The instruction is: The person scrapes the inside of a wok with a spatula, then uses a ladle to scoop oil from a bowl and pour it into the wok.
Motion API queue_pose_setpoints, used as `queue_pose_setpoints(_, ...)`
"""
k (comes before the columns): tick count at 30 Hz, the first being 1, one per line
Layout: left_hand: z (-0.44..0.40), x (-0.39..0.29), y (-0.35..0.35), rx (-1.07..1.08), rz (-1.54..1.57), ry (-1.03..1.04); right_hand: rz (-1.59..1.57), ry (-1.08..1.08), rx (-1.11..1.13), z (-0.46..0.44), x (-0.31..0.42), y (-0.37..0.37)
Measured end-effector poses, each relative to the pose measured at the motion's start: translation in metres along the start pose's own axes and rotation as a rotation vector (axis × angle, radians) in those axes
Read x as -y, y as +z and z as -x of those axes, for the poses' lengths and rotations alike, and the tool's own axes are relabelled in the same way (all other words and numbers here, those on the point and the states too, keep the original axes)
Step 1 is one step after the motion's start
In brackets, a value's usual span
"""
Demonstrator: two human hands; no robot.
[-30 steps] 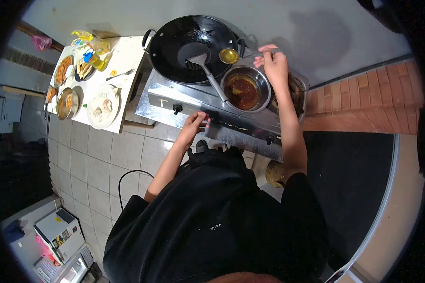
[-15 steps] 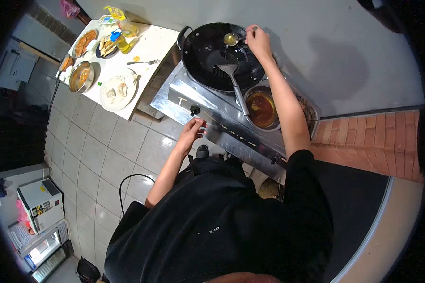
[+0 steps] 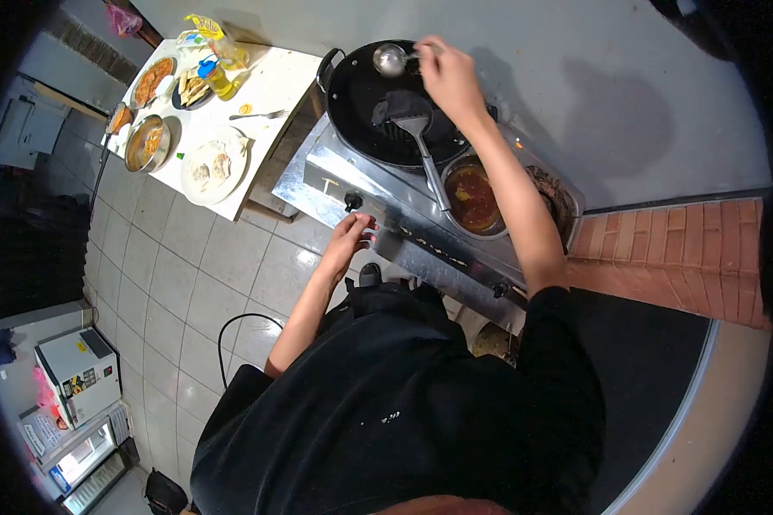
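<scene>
- The wok (image 3: 356, 103) is black.
- The ladle (image 3: 390, 60) is shiny silver.
- The spatula (image 3: 435, 180) is grey.
- The sauce (image 3: 474, 202) is red-brown with a yellow patch.
- The stove (image 3: 335, 172) is silver, and its knob (image 3: 353, 201) is black.
- The table (image 3: 276, 79) is white, and so is the plate (image 3: 199, 194).
- The bottle (image 3: 223, 87) is yellow with a blue cap (image 3: 207, 66).
- The bricks (image 3: 661, 249) are orange-red with lines between them.
- The floor (image 3: 180, 257) has pale grey squares.
- The shirt (image 3: 404, 369) is black with tiny white marks.
- The wall (image 3: 575, 51) is grey.

A kitchen, by its wok (image 3: 361, 120), steel stove (image 3: 378, 193) and plated food (image 3: 220, 166).
</scene>
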State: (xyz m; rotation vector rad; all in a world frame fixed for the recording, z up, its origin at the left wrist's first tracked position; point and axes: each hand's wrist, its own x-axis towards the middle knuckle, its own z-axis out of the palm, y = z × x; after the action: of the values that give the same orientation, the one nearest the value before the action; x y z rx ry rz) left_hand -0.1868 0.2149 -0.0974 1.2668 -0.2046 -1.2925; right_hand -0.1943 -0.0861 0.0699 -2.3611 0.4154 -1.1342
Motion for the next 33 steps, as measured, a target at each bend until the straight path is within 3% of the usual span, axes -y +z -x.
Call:
queue_pose_setpoints(2,-0.005,0.000,0.001,0.010,-0.012,-0.014,0.021,0.204,-0.059,0.019,0.004,-0.034)
queue_pose_setpoints(4,-0.008,0.000,0.003,0.021,-0.025,-0.031,-0.175,0.400,-0.162,0.048,0.014,-0.070)
queue_pose_setpoints(9,-0.018,-0.001,0.009,0.074,-0.050,-0.040,-0.066,0.647,-0.336,0.135,0.029,-0.140)
queue_pose_setpoints(12,-0.023,-0.003,0.014,0.094,-0.078,-0.059,-0.108,0.624,-0.411,0.197,0.008,-0.149)
queue_pose_setpoints(17,-0.027,-0.008,0.027,0.123,-0.137,-0.067,-0.157,0.767,-0.438,0.253,-0.004,-0.117)
queue_pose_setpoints(33,-0.023,-0.001,0.032,0.127,-0.134,-0.091,-0.059,0.784,-0.298,0.263,-0.006,-0.095)
